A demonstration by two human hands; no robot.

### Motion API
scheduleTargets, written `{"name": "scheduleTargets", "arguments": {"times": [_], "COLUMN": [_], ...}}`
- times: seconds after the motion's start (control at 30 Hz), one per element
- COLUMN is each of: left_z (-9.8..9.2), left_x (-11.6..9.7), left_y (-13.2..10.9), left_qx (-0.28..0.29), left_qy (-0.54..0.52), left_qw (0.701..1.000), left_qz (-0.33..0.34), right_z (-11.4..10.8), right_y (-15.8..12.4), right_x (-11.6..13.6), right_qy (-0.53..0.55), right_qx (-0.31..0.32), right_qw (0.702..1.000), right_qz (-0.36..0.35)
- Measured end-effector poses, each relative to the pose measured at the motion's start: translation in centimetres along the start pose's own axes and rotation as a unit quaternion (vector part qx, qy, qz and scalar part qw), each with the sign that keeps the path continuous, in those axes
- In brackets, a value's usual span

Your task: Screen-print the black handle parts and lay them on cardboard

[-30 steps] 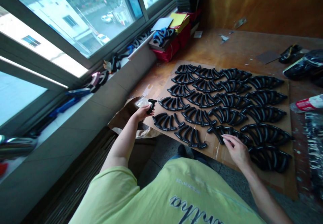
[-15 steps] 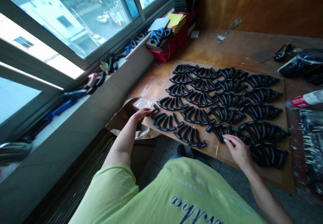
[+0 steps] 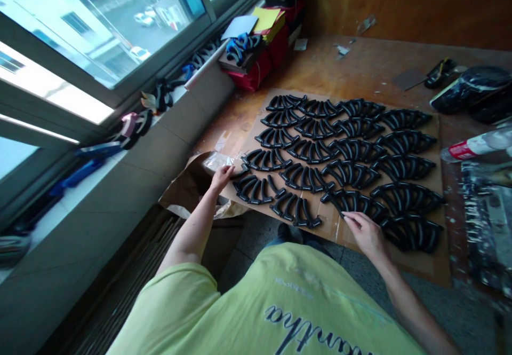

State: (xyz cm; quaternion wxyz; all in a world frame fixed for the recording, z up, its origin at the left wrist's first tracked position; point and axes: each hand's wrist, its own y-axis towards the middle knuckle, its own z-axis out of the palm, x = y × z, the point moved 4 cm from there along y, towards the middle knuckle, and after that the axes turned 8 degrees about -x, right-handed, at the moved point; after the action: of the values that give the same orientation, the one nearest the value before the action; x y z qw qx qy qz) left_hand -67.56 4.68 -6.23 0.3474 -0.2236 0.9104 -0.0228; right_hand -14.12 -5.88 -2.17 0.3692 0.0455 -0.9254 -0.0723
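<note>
Rows of glossy black curved pieces [image 3: 306, 177], each with a crossbar-like end, lie fanned and overlapping on a flat cardboard sheet [image 3: 328, 211]. At the sheet's left edge, my left hand [image 3: 221, 179] is closed in a pinch on the end of one black curved piece [image 3: 241, 171], beside the leftmost fan. My right hand [image 3: 363, 232] is at the near edge, thumb and fingertips pressed together at the lower end of another black piece [image 3: 339, 205] in the front row. Its fingers partly hide that end, so I cannot tell how firmly it is gripped.
A brown paper bag [image 3: 176, 197] with clear plastic hangs open by the table's left corner. Red and yellow stacks [image 3: 272, 40] stand near the window. A plastic bottle [image 3: 476, 146], a black wrapped bundle [image 3: 472, 91] and plastic-wrapped items [image 3: 486, 221] lie on the right.
The view has shifted slightly, so the table appears a little left and higher. The piece in my left hand now lies lower, against the fan. My right hand remains at the front row.
</note>
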Motion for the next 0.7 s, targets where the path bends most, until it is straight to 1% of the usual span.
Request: {"name": "scheduleTargets", "arguments": {"times": [0.07,0.1,0.13,0.17,0.2,0.23,0.27,0.33,0.4,0.43,0.5,0.57,0.63,0.7], "left_z": [-0.5,-0.6,-0.5,-0.1,0.6,1.6,2.8,5.7,8.5,9.7,11.7,12.9,13.7,14.1], "left_x": [0.3,0.5,0.6,0.8,0.9,0.9,0.8,0.0,-1.2,-1.9,-3.4,-4.8,-5.7,-6.2], "left_y": [-2.2,-3.8,-5.6,-7.7,-9.8,-11.8,-13.8,-17.6,-20.6,-21.7,-22.9,-23.1,-22.7,-22.3], "left_qx": [-0.132,-0.203,-0.259,-0.293,-0.303,-0.286,-0.245,-0.129,-0.031,-0.001,0.025,0.02,0.008,-0.002], "left_qy": [0.005,0.006,0.009,0.014,0.021,0.03,0.038,0.048,0.056,0.06,0.069,0.076,0.08,0.085], "left_qw": [0.991,0.979,0.965,0.955,0.952,0.957,0.969,0.989,0.991,0.988,0.982,0.98,0.979,0.98], "left_qz": [-0.02,-0.03,-0.041,-0.048,-0.048,-0.037,-0.015,0.055,0.121,0.144,0.174,0.185,0.187,0.182], "right_z": [0.8,1.3,1.9,2.6,3.2,3.9,4.5,5.7,6.6,7.1,7.8,8.5,9.0,9.4], "right_y": [-0.9,-1.4,-2.0,-2.6,-3.2,-3.7,-4.2,-4.8,-5.2,-5.2,-5.1,-5.0,-4.8,-4.7], "right_x": [0.3,0.6,0.8,1.0,1.2,1.4,1.6,1.8,1.8,1.8,1.9,2.1,2.4,2.7], "right_qy": [0.006,0.008,0.008,0.006,0.005,0.005,0.005,-0.001,-0.013,-0.02,-0.026,-0.024,-0.019,-0.019], "right_qx": [0.033,0.055,0.078,0.103,0.127,0.15,0.171,0.205,0.226,0.229,0.223,0.209,0.196,0.19], "right_qw": [0.999,0.998,0.997,0.995,0.992,0.989,0.985,0.979,0.974,0.973,0.973,0.975,0.975,0.975], "right_qz": [0.0,-0.001,-0.002,-0.003,-0.004,-0.005,-0.007,-0.011,-0.02,-0.028,-0.051,-0.077,-0.099,-0.115]}}
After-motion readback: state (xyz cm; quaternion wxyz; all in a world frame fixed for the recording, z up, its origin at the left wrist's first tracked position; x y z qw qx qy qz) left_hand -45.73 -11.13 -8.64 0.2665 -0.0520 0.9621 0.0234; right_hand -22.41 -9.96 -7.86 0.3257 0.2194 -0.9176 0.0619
